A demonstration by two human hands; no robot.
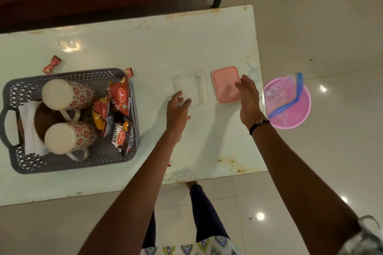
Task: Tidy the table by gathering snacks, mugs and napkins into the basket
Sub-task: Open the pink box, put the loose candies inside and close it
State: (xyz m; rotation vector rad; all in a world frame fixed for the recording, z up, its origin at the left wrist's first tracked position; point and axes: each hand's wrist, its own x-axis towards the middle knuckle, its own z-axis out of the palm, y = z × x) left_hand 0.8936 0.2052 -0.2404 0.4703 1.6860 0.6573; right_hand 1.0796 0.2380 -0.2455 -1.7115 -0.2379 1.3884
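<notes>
Head view, left to right: a grey perforated plastic basket already holds two white mugs with red flower print, a white napkin and red snack packets; a small red wrapper lies on the pale table just behind it. The left hand, fingers loosely spread, touches the near edge of a clear plastic box. The right hand, open, rests on a pink rectangular lid. I'd steady the box, then seat the lid squarely. The box's contents are hard to make out; what lies under the mugs is hidden.
</notes>
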